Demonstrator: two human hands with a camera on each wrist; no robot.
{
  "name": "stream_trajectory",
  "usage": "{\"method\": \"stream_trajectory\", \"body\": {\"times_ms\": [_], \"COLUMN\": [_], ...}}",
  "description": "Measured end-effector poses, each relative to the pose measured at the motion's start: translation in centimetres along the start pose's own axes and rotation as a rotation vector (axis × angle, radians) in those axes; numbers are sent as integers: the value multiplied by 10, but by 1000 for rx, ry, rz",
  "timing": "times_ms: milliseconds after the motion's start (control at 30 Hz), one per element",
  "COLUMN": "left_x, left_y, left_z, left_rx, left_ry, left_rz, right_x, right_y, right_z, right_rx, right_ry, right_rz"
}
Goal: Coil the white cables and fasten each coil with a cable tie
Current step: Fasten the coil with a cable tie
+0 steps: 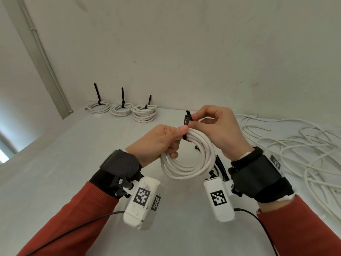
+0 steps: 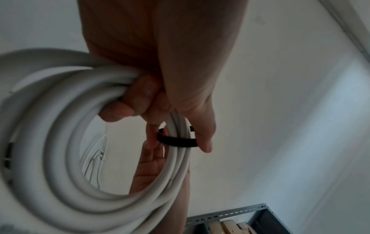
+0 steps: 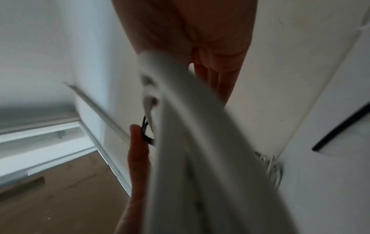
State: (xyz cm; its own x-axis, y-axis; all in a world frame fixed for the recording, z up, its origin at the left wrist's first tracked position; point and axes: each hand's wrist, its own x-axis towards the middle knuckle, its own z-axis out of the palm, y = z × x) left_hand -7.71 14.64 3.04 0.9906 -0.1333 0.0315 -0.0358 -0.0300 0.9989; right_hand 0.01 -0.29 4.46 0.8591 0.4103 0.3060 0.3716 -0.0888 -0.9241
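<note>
Fingers (image 1: 172, 143) of the left hand (image 1: 155, 143) grip the white coil (image 1: 184, 170) to bunch its loops while the right hand (image 1: 223, 132) pinches the cable tie (image 1: 187, 120) round it

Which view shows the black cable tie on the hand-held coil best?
The head view: the cable tie is sharp, wrapping the coil, its ends pinched by the right hand. The left wrist view shows only its band looped round the strands; the right wrist view, a blurred dark loop.
</note>
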Motion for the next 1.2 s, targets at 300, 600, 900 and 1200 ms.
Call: {"method": "stream_trajectory", "body": {"times_ms": [300,600,900,1200], "left_x": [3,2,4,5], "left_y": [-4,-1,-2,-2], "left_z": [-2,-1,-1,-1], "left_rx": [-93,-97,-120,-121], "left_ry": [31,30,74,98], "left_rz": [-25,-26,-62,-56], "right_x": [3,4,4,3], "right_y": [-1,0,0,-2], "right_z": [-5,-5,-5,-4], "right_rx": [-87,-153,-190,-216], "right_ry": [-32,-13,-13,54], "right_rz": [-124,-218,-291,-383]}}
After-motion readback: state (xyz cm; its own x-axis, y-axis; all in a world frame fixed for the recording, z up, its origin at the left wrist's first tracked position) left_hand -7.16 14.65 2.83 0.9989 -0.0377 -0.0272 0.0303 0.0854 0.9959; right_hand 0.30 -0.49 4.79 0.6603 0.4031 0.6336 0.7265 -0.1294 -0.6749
